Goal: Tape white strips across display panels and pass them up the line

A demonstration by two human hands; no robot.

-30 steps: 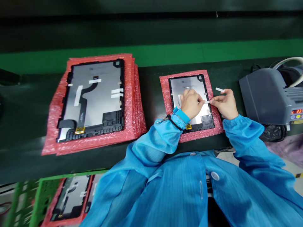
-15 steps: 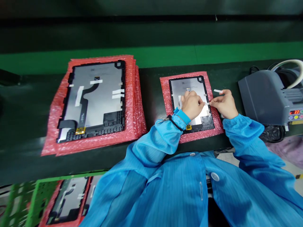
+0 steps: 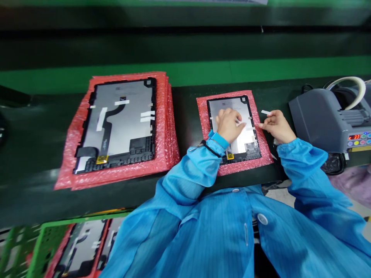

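Observation:
A tablet screen panel (image 3: 243, 144) with a silver back and black frame lies on a pink bubble-wrap sheet (image 3: 259, 162). Over its middle hovers my left hand (image 3: 230, 124), thumb and forefinger apart with nothing between them. A short white tape strip shows on the panel's right edge, between my hands. Just right of that edge, my right hand (image 3: 278, 126) pinches a white strip of tape (image 3: 266, 112), which sticks out to the left from its fingers. My left hand hides part of the panel's flex cable.
At left, another screen panel (image 3: 127, 119) with white tape pieces tops a stack of pink bubble-wrap sheets (image 3: 171, 143). A grey tape dispenser (image 3: 319, 119) stands at right. Below the bench's front edge, a green crate (image 3: 46, 239) holds more panels.
My left thumb and forefinger have let go of the white tape strip at the panel's right edge and parted. My right hand has drawn slightly right, still holding the other strip.

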